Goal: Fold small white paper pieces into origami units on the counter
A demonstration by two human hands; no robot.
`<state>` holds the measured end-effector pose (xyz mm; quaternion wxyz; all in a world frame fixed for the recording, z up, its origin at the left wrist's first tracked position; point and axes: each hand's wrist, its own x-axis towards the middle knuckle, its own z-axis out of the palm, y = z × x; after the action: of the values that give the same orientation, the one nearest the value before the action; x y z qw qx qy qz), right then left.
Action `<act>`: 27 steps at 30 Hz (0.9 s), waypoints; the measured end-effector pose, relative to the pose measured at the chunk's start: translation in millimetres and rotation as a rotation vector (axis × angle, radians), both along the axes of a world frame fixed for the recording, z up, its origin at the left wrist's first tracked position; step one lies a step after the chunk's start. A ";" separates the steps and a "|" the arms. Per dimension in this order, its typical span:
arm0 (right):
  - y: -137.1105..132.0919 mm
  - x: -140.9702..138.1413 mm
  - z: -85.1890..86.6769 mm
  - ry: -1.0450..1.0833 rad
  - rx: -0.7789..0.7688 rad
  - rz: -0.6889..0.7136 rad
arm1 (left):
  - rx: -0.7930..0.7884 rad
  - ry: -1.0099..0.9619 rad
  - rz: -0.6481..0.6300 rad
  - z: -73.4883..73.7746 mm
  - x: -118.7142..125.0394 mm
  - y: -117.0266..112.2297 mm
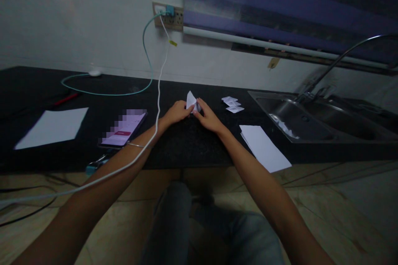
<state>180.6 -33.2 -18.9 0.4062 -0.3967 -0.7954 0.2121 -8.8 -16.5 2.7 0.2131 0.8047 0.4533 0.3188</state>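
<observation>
Between both hands, over the middle of the black countertop (192,145), is a small piece of folded white paper (191,98) with a pointed top. My left hand (178,112) grips its left side, thumb across the front. On the other side my right hand (207,115) holds it too, with the thumb near the left thumb. The paper's lower part is partly hidden by the fingers. Several small folded paper pieces (231,104) lie overlapping to the right of my right hand. Nearer the front edge rests a stack of white paper strips (264,148).
A white sheet (56,126) and a phone (126,128) lie to the left. A white cable (159,91) crosses over my left forearm from the wall socket (177,18). A teal cable (108,94) loops behind. The steel sink (267,107) and faucet (338,60) are at right.
</observation>
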 end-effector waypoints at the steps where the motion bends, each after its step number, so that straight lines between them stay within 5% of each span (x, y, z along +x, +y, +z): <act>1: -0.6 -0.2 -0.6 -0.019 0.019 -0.017 | -0.002 -0.002 0.006 0.4 0.0 -0.4; 14: -18.2 -10.0 13.8 0.038 0.217 -0.167 | -0.007 -0.060 -0.017 -2.6 0.3 3.4; 27: -27.3 -10.6 18.2 -0.075 0.321 -0.145 | -0.099 -0.213 -0.156 -5.1 -1.3 8.4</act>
<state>170.0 -60.5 -0.8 0.4486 -0.3907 -0.8029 0.0379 -10.1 -8.2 -2.4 0.3238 0.7875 0.3794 0.3621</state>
